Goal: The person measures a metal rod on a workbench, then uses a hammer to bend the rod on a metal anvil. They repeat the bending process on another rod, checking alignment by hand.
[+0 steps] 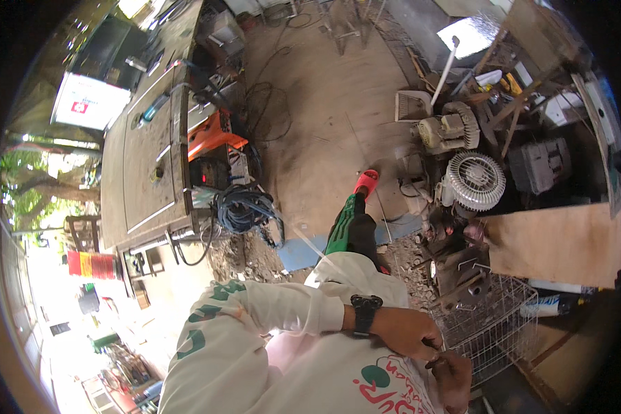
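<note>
Wire basket (490,338), nr. the wearer's R. side, just beyond the hands; a dark metal part w/ a bent handle (462,283) sat over its near-L. corner, prob. parked there to stay within reach. The left hand (403,333), w/ a black watch (363,314) at the wrist, was drawn across the front of the white sweatshirt (290,390) to meet the right hand (452,379), presumably so both could work at one spot. Grip: fingers of both hands curled inward, tips close tog.; exact opening of either, & whether anything small lay between, could not be told. Contact w/ the basket likewise unclear.

Farther out: plywood sheet (555,245) behind the basket; ribbed round motor housing (472,181) & a second motor (448,127) grouped along the R. side, prob. to leave a walkway. Opp. side: cable bundle (245,210) looped beside the counter (134,190), prob. to limit tangling.
</note>
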